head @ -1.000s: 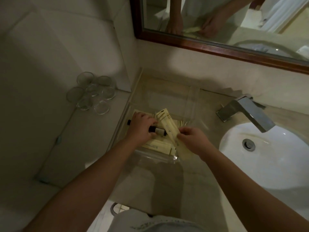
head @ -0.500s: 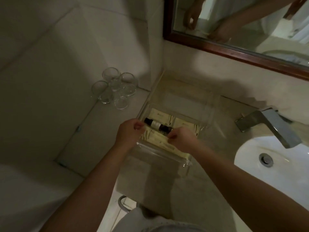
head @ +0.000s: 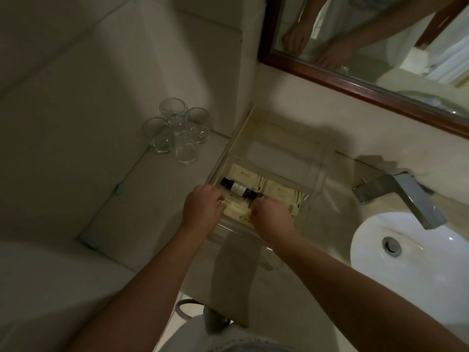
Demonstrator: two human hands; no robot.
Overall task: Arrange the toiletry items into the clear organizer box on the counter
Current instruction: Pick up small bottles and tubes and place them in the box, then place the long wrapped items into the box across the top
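A clear organizer box [head: 318,171] stands on the beige counter in the corner below the mirror. Several cream toiletry packets [head: 281,195] lie flat in its near half, and a small dark bottle [head: 234,188] with a pale label lies across them. My left hand [head: 203,208] reaches over the box's near left rim, fingers curled onto a cream packet [head: 236,212] at the front. My right hand [head: 271,217] is beside it, fingers closed on the same packet's right part, next to the bottle's cap end. The fingertips are hidden.
Several upturned clear glasses [head: 177,130] stand on the lower ledge to the left. A metal faucet [head: 403,196] and a white sink [head: 411,257] are at the right. A wood-framed mirror [head: 355,80] hangs on the wall behind.
The cream packet that my right hand held up over the box a second ago now lies flat inside it. Both hands have come low onto the front packets. The camera has swung left.
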